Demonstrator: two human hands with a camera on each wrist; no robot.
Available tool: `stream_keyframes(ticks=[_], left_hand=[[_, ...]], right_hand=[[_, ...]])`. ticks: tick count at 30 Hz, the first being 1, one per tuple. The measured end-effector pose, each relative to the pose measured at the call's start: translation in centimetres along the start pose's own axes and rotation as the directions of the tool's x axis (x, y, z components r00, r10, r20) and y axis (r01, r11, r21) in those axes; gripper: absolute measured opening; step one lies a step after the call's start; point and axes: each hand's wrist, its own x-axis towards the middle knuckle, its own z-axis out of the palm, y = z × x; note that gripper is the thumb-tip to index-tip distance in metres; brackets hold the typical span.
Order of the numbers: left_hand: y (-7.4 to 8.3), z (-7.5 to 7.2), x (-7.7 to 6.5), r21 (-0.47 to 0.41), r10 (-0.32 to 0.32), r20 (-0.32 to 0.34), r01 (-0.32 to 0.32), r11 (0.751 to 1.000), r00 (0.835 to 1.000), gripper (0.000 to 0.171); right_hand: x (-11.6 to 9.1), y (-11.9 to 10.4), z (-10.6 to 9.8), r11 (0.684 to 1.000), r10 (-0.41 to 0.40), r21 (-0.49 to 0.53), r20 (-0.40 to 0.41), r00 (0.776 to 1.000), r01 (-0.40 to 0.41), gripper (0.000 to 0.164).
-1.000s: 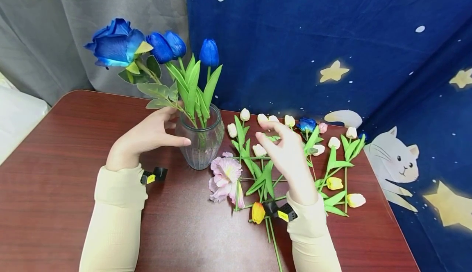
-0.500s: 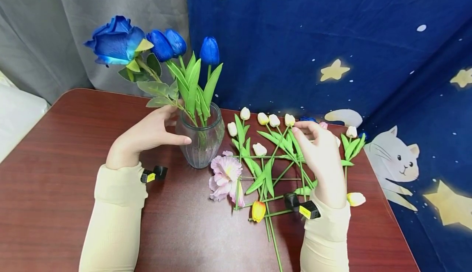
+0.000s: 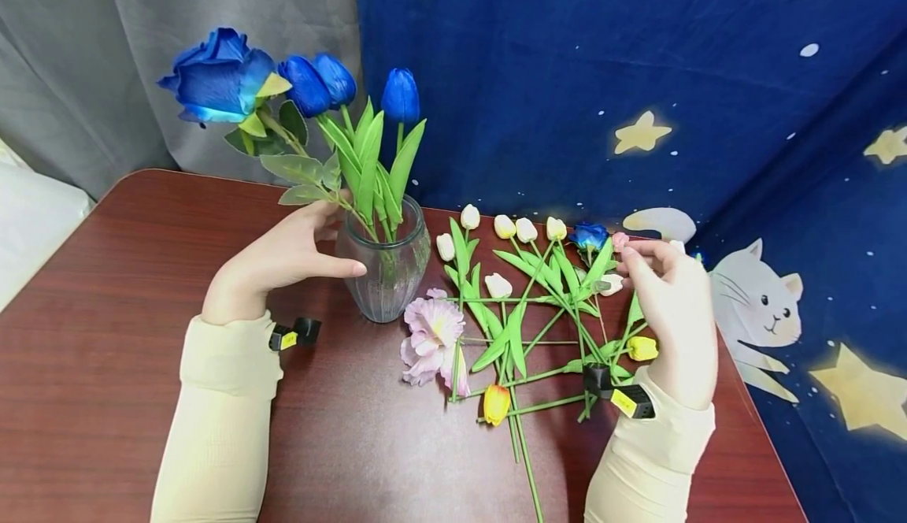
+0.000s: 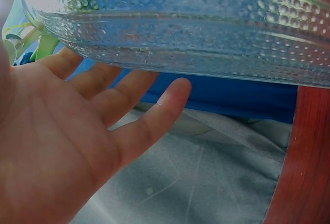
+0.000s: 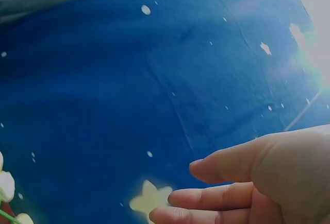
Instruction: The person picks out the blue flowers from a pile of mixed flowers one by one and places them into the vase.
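My left hand [image 3: 279,259] holds the ribbed glass vase [image 3: 386,283] from its left side, thumb along the front and fingers reaching behind. The left wrist view shows the fingers lying along the vase's dimpled glass [image 4: 180,28], with the palm apart from it. A large blue rose [image 3: 216,78] leans left out of the vase, beside several blue tulips [image 3: 401,96]. My right hand [image 3: 676,318] hovers over the right part of the loose flowers, its fingertips near a small pink flower [image 3: 620,242]. In the right wrist view its thumb and fingers stand apart with nothing between them.
Several white tulips [image 3: 499,285] lie with crossing green stems on the brown table [image 3: 340,444]. Among them are a pink-lilac flower [image 3: 432,334], an orange-yellow tulip [image 3: 497,405], a yellow tulip [image 3: 642,348] and a blue rose [image 3: 589,236]. Curtains hang behind the table.
My right hand has moved rightward over the loose flowers, from the white tulips to beside the small pink flower. My left hand has stayed at the vase.
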Motion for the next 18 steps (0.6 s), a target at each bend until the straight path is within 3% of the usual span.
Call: stream_keyframes(ticks=[8, 12, 18], left_hand=[[0.1, 0.0, 0.0, -0.011, 0.014, -0.01, -0.014, 1.0, 1.0, 0.094], [0.1, 0.0, 0.0, -0.02, 0.02, -0.007, -0.02, 1.0, 1.0, 0.095], [-0.1, -0.1, 0.1, -0.024, 0.03, -0.012, -0.03, 0.999, 0.999, 0.097]], right_hand=[[-0.4, 1.3, -1.6, 0.985, 0.163, 0.075, -0.057, 0.985, -0.158, 0.041], [-0.4, 2.0, -2.4, 0.973, 0.229, 0.011, -0.055, 0.972, -0.229, 0.046], [-0.3, 2.8, -3.2, 0.931, 0.361, -0.057, -0.02, 0.932, -0.362, 0.052]])
